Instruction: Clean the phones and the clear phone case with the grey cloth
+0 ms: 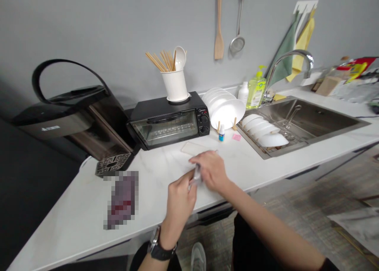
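Over the front part of the white counter (pixel 154 200), my left hand (pixel 181 196) and my right hand (pixel 211 170) meet with fingers closed. Between them they grip a small shiny, see-through piece (pixel 197 174); its kind is not clear, and fingers cover much of it. Just beyond my right hand lies a flat, clear rectangular sheet (pixel 194 148). A small blue-and-white bottle (pixel 221 134) stands behind it, beside a pink packet (pixel 236 137). To the left, a pixelated purplish object (pixel 122 200) rests on the counter.
A black drinks machine (pixel 79 117) and a toaster oven (pixel 168 125) stand along the wall, with a utensil pot (pixel 174 85) on the oven. Right of it are white plates (pixel 226 113), a soap bottle (pixel 256 89) and a steel sink (pixel 322 125) holding white bowls (pixel 274 140).
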{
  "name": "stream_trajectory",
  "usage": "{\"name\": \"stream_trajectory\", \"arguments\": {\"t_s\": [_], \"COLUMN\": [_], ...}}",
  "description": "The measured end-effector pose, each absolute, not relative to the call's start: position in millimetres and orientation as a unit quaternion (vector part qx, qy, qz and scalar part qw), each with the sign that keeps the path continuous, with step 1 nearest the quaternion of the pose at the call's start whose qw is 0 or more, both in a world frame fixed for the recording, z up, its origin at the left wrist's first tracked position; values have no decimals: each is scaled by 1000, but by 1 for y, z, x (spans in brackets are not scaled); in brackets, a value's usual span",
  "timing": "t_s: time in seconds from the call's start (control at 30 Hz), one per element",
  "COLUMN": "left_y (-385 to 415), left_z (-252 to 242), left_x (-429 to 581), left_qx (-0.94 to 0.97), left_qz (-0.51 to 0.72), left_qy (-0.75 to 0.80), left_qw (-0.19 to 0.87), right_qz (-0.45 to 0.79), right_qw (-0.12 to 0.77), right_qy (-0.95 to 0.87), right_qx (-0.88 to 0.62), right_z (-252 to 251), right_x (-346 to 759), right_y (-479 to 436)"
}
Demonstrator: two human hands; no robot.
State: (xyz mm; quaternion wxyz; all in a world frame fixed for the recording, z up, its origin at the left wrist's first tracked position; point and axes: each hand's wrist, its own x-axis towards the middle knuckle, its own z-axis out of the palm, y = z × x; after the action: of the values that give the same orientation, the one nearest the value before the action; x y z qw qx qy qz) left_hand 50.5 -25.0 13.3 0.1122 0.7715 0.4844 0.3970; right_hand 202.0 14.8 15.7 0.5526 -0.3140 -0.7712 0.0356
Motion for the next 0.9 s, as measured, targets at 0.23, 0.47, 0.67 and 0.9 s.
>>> {"name": "stream_trajectory", "arguments": {"t_s": [0.23, 0.47, 0.67, 0.9], "left_y": [-14, -12, -8, 10], "left_z": [10, 23, 37, 16], "left_x": [49, 54, 65, 87], "left_qx": [805, 790, 664, 634], "left_qz": [358, 362, 454, 518], "left_qy": [469, 482, 581, 450], "left_qw": [67, 111, 124, 357], "right_qz": [-16, -24, 117, 313], "right_qw": [561, 589, 625, 686], "right_qy": [-794, -753, -638, -427], "right_qx": [-234, -293, -434, -499], "right_z": [6, -2, -5, -19], "right_x": [190, 199, 196, 159], "right_y": [17, 27, 34, 28]}}
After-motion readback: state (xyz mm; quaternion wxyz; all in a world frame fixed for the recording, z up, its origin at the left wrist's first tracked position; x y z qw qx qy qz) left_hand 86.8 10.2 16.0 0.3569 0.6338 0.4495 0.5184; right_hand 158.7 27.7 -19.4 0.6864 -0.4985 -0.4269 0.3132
